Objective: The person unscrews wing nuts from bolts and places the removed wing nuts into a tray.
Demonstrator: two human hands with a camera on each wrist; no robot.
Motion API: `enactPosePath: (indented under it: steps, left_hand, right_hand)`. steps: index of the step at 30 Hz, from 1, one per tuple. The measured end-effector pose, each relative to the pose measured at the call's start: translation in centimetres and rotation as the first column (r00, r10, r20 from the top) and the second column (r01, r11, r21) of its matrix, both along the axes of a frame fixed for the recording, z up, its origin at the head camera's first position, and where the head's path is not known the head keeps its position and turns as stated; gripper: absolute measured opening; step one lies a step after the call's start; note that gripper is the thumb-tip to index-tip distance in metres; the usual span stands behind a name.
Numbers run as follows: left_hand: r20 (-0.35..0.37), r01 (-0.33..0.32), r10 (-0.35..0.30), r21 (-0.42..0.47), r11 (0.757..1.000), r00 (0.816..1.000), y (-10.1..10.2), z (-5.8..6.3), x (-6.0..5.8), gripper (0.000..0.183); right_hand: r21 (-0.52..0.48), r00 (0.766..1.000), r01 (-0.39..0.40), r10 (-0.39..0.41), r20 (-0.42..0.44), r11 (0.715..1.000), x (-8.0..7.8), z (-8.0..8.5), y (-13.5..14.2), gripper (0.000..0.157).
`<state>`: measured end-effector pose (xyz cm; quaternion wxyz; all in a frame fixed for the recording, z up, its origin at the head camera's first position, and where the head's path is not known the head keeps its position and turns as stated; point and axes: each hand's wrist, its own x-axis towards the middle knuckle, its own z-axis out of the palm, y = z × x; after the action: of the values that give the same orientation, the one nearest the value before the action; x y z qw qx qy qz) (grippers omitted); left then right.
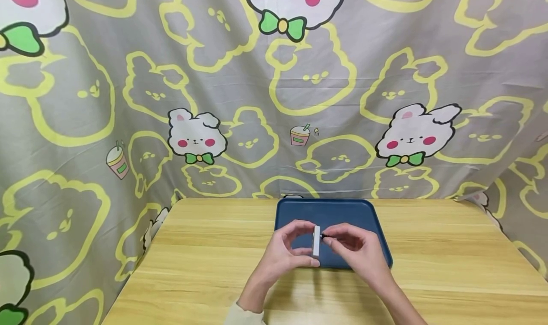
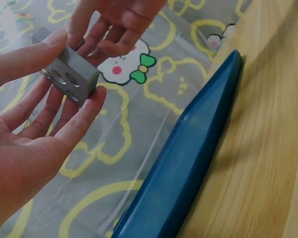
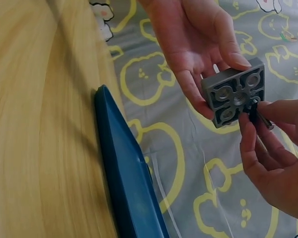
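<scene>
Above the tray, my left hand (image 1: 283, 249) holds a square grey metal block (image 3: 219, 81) by its edges, thumb on one side and fingers on the other. In the head view the block stands edge-on. Its face in the right wrist view has round recesses near the corners and one in the middle; the left wrist view shows round holes in the other face. My right hand (image 1: 361, 249) pinches a small metal piece (image 3: 266, 121) with a shiny rod-like end against a corner of the block. Fingertips hide most of that piece, and its kind is unclear.
A dark blue tray (image 1: 295, 214) with a raised rim lies beneath both hands on the wood-grain table (image 1: 214, 258). Behind the table hangs a grey curtain (image 1: 257, 92) printed with cartoon rabbits, which also runs along the left and right sides.
</scene>
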<state>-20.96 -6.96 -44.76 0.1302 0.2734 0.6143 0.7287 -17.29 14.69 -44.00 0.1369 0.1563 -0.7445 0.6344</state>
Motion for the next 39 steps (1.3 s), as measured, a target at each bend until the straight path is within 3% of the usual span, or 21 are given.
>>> enactPosePath:
  steps: [3,5,8,12,15,18,24,28,32,35,39]
  left_hand:
    - [0.01,0.013,-0.013,0.031,0.999,1.0,-0.1,-0.1,-0.1,0.063]
    - [0.021,0.023,-0.024,0.055,0.998,0.999,-0.2,-0.2,-0.1,0.063]
    - [0.039,0.038,-0.042,0.087,0.995,0.998,-0.3,-0.2,-0.2,0.063]
    - [0.064,0.049,-0.056,0.109,0.993,0.996,-0.3,-0.1,-0.2,0.064]
    - [0.079,0.061,-0.071,0.131,0.99,0.994,-0.4,-0.1,-0.2,0.065]
    - [0.083,0.075,-0.089,0.153,0.985,0.993,-0.4,0.0,-0.2,0.066]
    - [0.08,0.079,-0.093,0.163,0.983,0.992,-0.5,-0.1,-0.2,0.065]
    - [0.076,0.077,-0.09,0.158,0.984,0.993,-0.5,-0.1,-0.2,0.065]
    - [0.082,0.066,-0.079,0.155,0.986,0.993,-0.5,-0.1,-0.2,0.068]
    - [0.085,0.046,-0.057,0.135,0.99,0.995,-0.5,0.0,-0.1,0.069]
    - [0.089,0.021,-0.03,0.106,0.994,0.996,-0.6,0.2,0.0,0.07]
  right_hand:
    - [0.018,0.994,0.0,0.002,-0.108,1.0,0.0,-0.1,-0.2,0.02]
    - [0.039,0.976,-0.001,0.01,-0.216,0.999,-0.1,-0.2,-0.4,0.028]
    - [0.076,0.926,0.015,0.015,-0.377,0.997,-0.3,-0.2,-0.6,0.037]
    - [0.124,0.837,0.07,0.009,-0.547,0.99,-0.8,-0.5,-0.6,0.023]
    - [0.128,0.784,0.077,0.019,-0.621,0.989,-1.1,-0.8,-0.6,0.012]
    - [0.121,0.744,0.056,0.039,-0.667,0.991,-1.3,-1.0,-0.6,0.011]
    - [0.147,0.699,0.077,0.051,-0.713,0.986,-1.3,-0.8,-0.8,0.021]
    - [0.144,0.69,0.088,0.044,-0.722,0.986,-1.3,-0.8,-0.9,0.019]
    - [0.138,0.71,0.108,0.021,-0.704,0.985,-1.4,-0.8,-0.8,0.016]
    - [0.133,0.752,0.112,0.004,-0.659,0.985,-1.1,-0.4,-0.9,0.025]
    - [0.091,0.847,0.065,-0.006,-0.532,0.994,-0.6,-0.2,-0.9,0.048]
